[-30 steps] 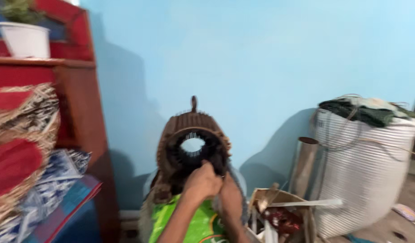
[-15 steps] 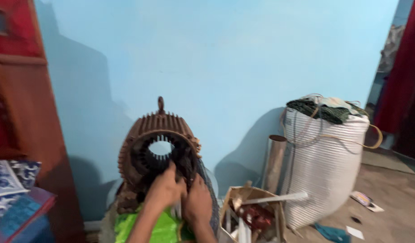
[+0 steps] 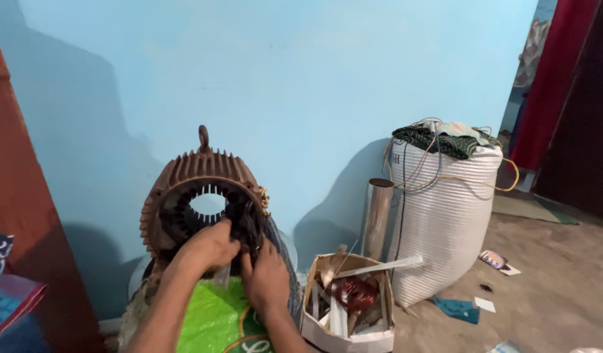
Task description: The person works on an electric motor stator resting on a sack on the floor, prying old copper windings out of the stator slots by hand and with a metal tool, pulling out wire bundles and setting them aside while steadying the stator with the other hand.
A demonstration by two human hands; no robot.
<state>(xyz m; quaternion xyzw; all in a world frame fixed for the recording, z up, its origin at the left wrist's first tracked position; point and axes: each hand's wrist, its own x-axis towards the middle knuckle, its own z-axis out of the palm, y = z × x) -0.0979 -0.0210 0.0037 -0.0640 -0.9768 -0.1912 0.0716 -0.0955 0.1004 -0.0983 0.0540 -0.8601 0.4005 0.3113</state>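
The motor housing [image 3: 200, 199] is hemmed in by a cardboard box [image 3: 348, 304] at right; bare floor [image 3: 543, 261] is left beyond the white sack [image 3: 442, 216].

Both hands [image 3: 239, 258] grip the rusty motor stator [image 3: 200, 199] — cardboard box [image 3: 347, 307] beside.

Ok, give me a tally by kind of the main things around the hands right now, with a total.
Bare hands: 2, left hand and right hand, both at the stator
Rusty brown finned motor stator: 1
Open white cardboard box of scraps: 1
Full white woven sack: 1
Shiny metal tube: 1
Green plastic sheet: 1
Total: 7
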